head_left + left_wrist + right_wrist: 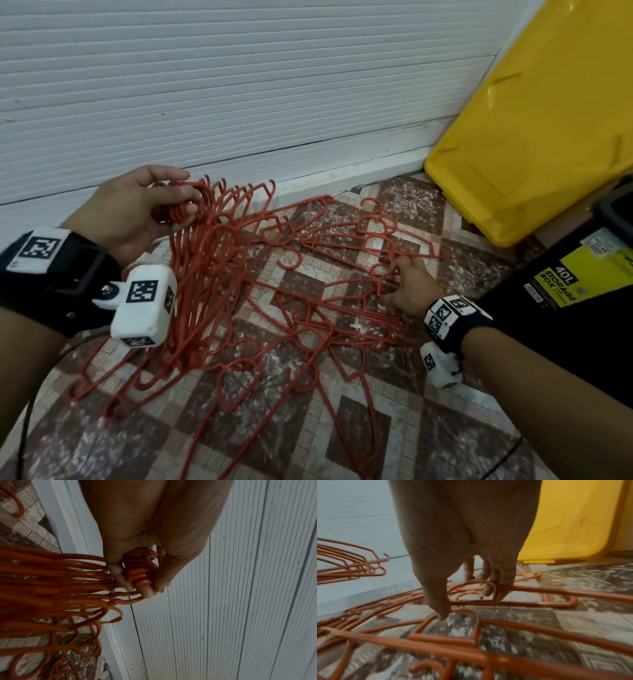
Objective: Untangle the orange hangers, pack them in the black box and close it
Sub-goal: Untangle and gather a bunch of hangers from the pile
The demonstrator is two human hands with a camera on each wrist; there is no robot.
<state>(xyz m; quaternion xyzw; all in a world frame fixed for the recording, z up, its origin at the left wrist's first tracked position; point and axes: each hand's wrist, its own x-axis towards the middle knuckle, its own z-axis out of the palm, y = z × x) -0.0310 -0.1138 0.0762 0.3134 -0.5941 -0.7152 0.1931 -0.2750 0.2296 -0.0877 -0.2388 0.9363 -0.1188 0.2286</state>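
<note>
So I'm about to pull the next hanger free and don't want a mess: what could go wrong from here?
1. The left hand grips a bunch of hooks; hangers below trail into the floor pile, so lifting may drag it along.
2. The right hand reaches for one hanger crossed with others; a hard pull could snag or bend it.
3. The gathered hooks could slip off the fingers.

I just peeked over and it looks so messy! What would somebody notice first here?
First, the tangle of orange hangers spread over the patterned floor near the white wall. Next, the left hand gripping a bunch of hanger hooks, while the right hand reaches down and hooks its fingers round one hanger on the floor. A big yellow lid leans at the right, above the black box.
</note>
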